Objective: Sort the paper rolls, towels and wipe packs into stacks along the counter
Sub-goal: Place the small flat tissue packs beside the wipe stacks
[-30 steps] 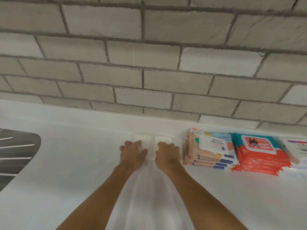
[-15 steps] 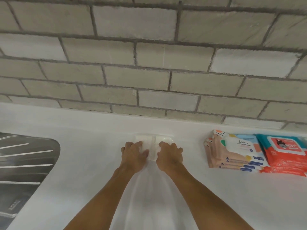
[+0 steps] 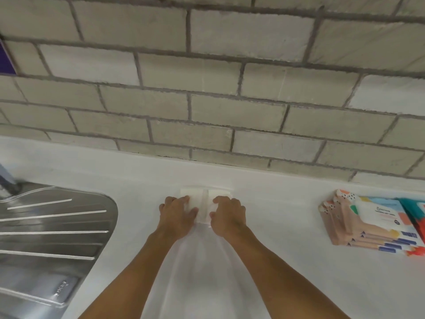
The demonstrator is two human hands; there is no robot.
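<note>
A white clear-wrapped pack of paper (image 3: 203, 201) lies on the white counter (image 3: 276, 203) close to the back wall. My left hand (image 3: 177, 215) grips its left side and my right hand (image 3: 228, 214) grips its right side, thumbs on top. To the right, a stack of beige wipe packs (image 3: 365, 224) rests on the counter. The edge of a red and teal wipe pack stack (image 3: 417, 215) shows at the right border, mostly cut off.
A steel sink drainboard (image 3: 50, 231) fills the left side, with a tap base (image 3: 9, 183) at its back. A grey brick wall (image 3: 207, 88) rises behind the counter. Bare counter lies between the white pack and the wipe stacks.
The view has swung left: the wipe stacks slid toward the right border and more drainboard shows. Both hands stay on the white pack, now further left of the wipe stacks.
</note>
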